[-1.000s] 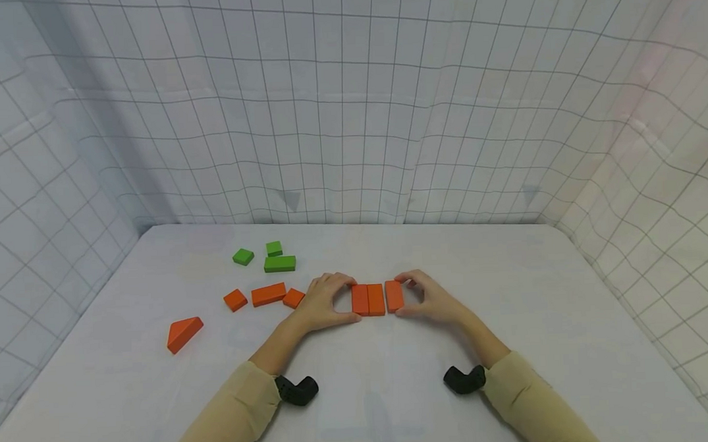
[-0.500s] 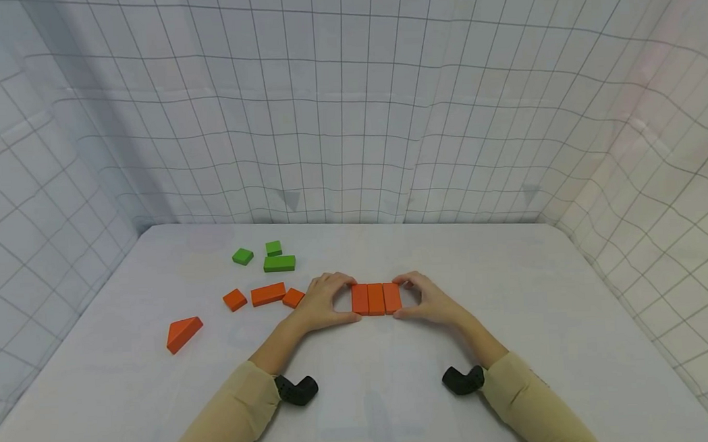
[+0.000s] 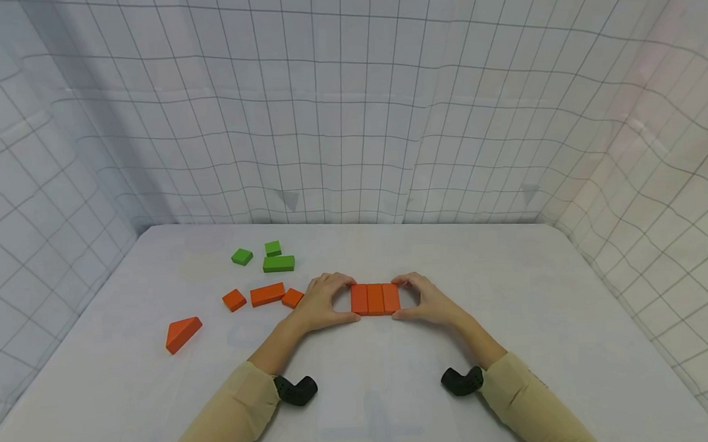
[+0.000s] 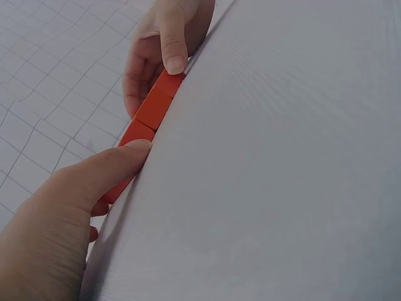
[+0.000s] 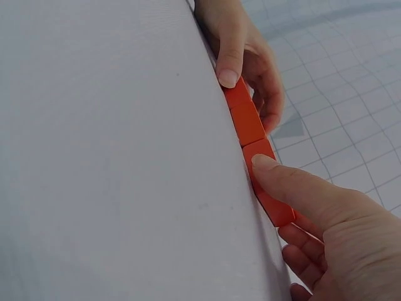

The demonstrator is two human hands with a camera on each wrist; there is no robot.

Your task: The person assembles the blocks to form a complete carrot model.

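Note:
Three orange rectangular blocks stand side by side on the white table, touching in a row. My left hand [image 3: 322, 306] pinches the left block [image 3: 359, 300] by its near and far ends, between thumb and fingers. At the other end of the row, my right hand [image 3: 427, 301] grips the right block [image 3: 392, 298] the same way. Between them sits the middle block [image 3: 375, 299], which neither hand holds. Both wrist views show a thumb on the near end of each outer block; the far fingertips are partly hidden there.
Left of my hands lie a long orange block [image 3: 267, 294], two small orange blocks [image 3: 235, 300] and an orange triangular block [image 3: 183, 334]. Farther back are a long green block [image 3: 279, 264] and two small green blocks [image 3: 242, 257]. Gridded white curtains [image 3: 349, 116] surround the table [image 3: 511, 293].
My right hand has moved left with the right block, closing the gap to the middle block. The left hand has stayed in place on its block.

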